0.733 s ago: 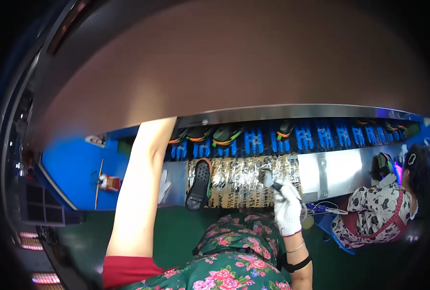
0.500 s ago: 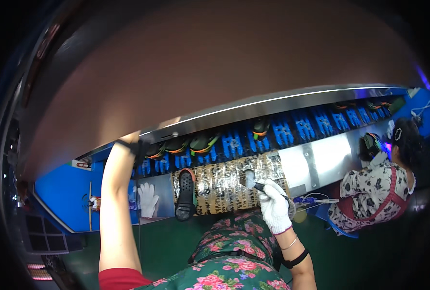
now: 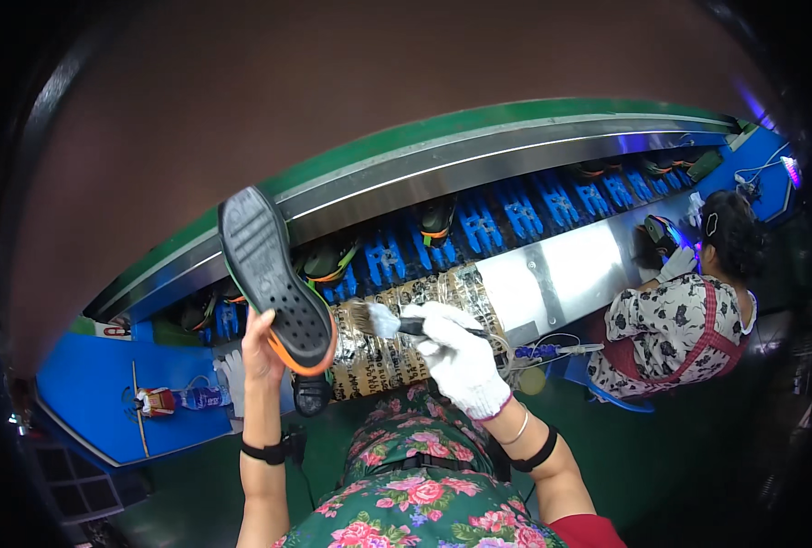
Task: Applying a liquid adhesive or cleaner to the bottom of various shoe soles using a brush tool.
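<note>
A black shoe sole (image 3: 283, 274) with orange and green edging is raised in my left hand (image 3: 262, 347), which is bare and grips its edge. Holes mark its lower part. My right hand (image 3: 456, 352), in a white knit glove, is closed around a brush (image 3: 384, 320) with a black handle and pale bristles. The bristles point left toward the sole, with a gap between them. Below the sole, a second black shoe piece (image 3: 312, 395) lies at the near edge of the taped cardboard (image 3: 392, 365), mostly hidden by the raised one.
Beyond the bench runs a conveyor with blue holders (image 3: 479, 228), several carrying shoes. A metal rail (image 3: 379, 183) borders it. A white glove (image 3: 234, 379) and a bottle (image 3: 203, 397) lie at left. To the right, another person (image 3: 689, 310) handles a shoe.
My left hand has come back from the conveyor, now with a shoe sole in it. My right hand has moved left and up with the brush. The view has shifted.
</note>
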Tool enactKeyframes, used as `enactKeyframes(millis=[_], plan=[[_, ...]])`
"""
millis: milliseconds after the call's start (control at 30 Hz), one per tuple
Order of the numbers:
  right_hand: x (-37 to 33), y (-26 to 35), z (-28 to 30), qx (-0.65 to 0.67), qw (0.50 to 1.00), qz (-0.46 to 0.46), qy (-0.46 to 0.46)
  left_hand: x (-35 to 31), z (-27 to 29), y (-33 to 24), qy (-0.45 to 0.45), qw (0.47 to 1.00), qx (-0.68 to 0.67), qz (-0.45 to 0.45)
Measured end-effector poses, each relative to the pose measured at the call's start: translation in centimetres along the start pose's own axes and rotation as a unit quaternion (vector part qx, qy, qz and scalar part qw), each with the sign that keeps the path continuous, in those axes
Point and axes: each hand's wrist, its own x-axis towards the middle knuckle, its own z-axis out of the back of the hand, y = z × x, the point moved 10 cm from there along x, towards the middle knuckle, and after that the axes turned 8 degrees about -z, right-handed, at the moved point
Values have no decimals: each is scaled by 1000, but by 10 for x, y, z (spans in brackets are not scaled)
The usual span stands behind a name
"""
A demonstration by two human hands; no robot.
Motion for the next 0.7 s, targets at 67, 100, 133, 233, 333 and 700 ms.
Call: enactKeyframes(millis=[67, 100, 133, 233, 333, 700], plan=[[2, 3, -26, -89, 996, 3, -8, 1, 24, 40, -82, 990, -28, 108], [3, 3, -41, -93, 996, 6, 7, -2, 21, 56, -57, 989, -40, 131], [3, 7, -56, -123, 992, 25, 32, -6, 11, 67, -25, 986, -98, 133], [2, 19, -83, -235, 967, 73, 62, -42, -26, 93, 61, 968, -178, 165], [-3, 39, -102, -416, 887, 193, 58, -67, -55, 110, 35, 972, -146, 179], [-11, 55, -138, -635, 617, 462, 56, -70, -152, 100, 109, 864, -456, 185]])
